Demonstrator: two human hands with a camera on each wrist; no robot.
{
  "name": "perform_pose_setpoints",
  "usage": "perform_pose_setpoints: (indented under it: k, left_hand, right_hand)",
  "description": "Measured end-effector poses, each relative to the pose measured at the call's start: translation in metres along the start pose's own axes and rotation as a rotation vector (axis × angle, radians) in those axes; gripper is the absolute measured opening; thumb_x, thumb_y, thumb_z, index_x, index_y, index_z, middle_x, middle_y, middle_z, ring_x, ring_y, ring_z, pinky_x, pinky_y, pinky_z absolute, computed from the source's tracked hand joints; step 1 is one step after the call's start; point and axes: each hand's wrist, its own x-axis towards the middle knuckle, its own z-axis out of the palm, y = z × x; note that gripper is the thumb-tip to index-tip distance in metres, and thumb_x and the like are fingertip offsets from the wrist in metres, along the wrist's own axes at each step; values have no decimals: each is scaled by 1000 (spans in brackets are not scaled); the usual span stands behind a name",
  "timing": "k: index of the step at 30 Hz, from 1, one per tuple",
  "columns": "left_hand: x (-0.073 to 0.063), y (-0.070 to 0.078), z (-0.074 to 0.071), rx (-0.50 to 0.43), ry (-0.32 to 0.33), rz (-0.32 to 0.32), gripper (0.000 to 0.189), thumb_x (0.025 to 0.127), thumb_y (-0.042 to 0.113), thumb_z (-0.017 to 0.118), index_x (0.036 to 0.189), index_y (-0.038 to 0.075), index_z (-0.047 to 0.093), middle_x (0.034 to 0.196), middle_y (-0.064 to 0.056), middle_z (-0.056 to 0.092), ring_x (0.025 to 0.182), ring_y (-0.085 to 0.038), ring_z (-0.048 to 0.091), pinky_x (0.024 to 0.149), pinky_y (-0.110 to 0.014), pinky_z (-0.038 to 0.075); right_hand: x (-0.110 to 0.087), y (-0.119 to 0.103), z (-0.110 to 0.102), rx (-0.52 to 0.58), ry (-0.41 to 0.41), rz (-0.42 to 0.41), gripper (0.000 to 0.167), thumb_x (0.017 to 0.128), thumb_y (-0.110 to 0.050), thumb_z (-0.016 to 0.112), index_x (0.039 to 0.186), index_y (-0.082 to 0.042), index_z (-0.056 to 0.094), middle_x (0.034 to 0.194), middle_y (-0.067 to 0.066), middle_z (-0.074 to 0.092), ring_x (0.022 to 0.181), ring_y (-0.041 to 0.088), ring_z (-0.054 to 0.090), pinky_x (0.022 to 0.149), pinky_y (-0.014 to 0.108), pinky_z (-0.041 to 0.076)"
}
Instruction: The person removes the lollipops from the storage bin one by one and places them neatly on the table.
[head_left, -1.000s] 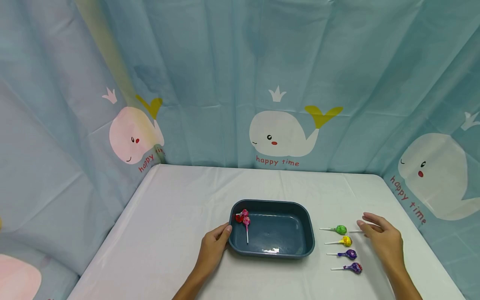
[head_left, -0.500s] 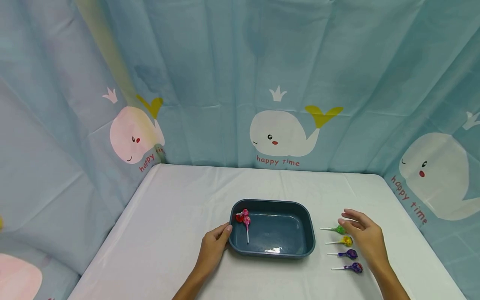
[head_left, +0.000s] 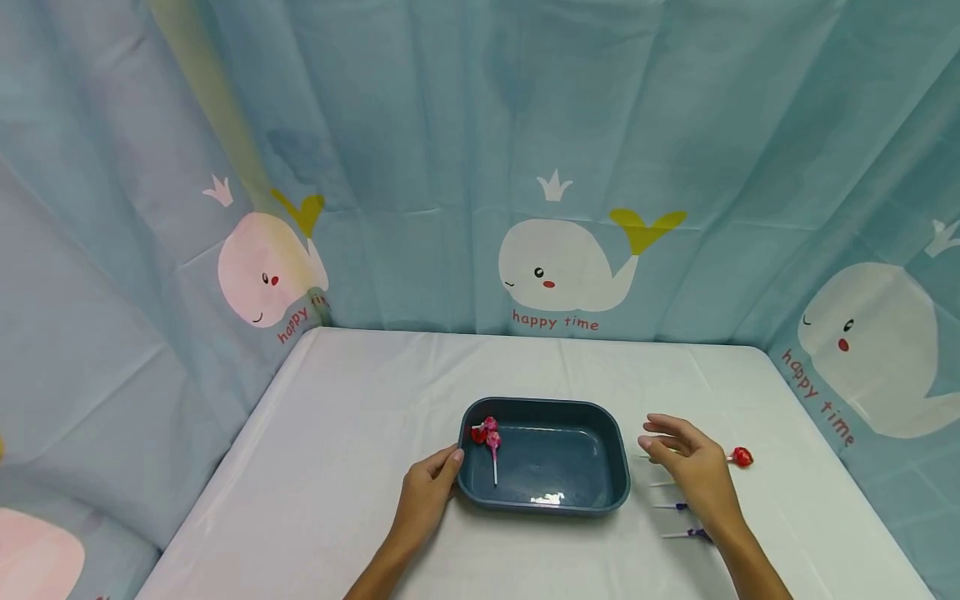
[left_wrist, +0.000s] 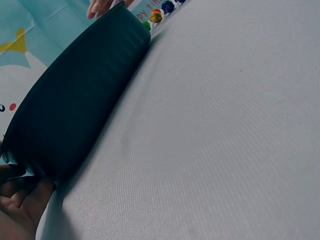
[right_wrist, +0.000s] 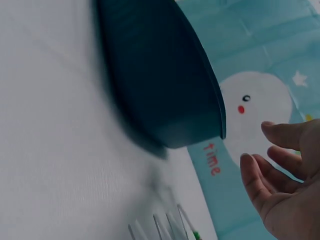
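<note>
A dark blue-green tray [head_left: 558,457] stands on the white cloth, with red and pink lollipops [head_left: 492,440] at its left end. My left hand [head_left: 424,500] grips the tray's left rim, thumb on top; in the left wrist view its fingers [left_wrist: 42,197] curl at that end. Loosely bent and holding nothing, my right hand [head_left: 697,475] hovers right of the tray over a row of lollipops. It hides most of the green and yellow ones; sticks of two purple lollipops [head_left: 678,535] show. A red lollipop [head_left: 742,457] lies to the hand's right.
The white-covered table [head_left: 360,400] spreads around the tray. Behind it and at both sides hangs a light blue curtain [head_left: 420,167] printed with whales.
My right hand has moved left from the red lollipop, across the row, toward the tray. The red lollipop is now uncovered. My left hand and the tray have stayed put.
</note>
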Motion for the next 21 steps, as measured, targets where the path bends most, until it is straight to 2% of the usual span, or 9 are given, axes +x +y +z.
perform_pose_setpoints:
  k: [7, 14, 21]
  left_hand:
    - [0, -1, 1, 3, -2, -8, 51, 112, 31, 58, 144, -7, 60, 144, -22, 65, 131, -31, 65, 96, -31, 60]
    - [-1, 1, 1, 17, 11, -18, 51, 111, 32, 58, 144, -6, 61, 144, -22, 64, 132, -31, 64, 97, -32, 60]
    - [-2, 1, 0, 13, 16, -3, 50, 111, 32, 59, 143, -7, 62, 143, -23, 65, 131, -32, 65, 97, -33, 60]
  right_hand:
    - [-3, -10, 18, 35, -40, -31, 47, 100, -36, 77, 140, -13, 67, 133, 12, 72, 105, 3, 70, 85, 16, 59]
    - [-5, -19, 36, 74, -79, -71, 48, 99, -35, 78, 139, -11, 67, 132, 10, 72, 109, 3, 67, 89, 14, 57]
    - [-7, -33, 55, 121, -121, -97, 45, 98, -34, 78, 137, -12, 68, 132, 7, 72, 109, 9, 70, 95, 15, 55]
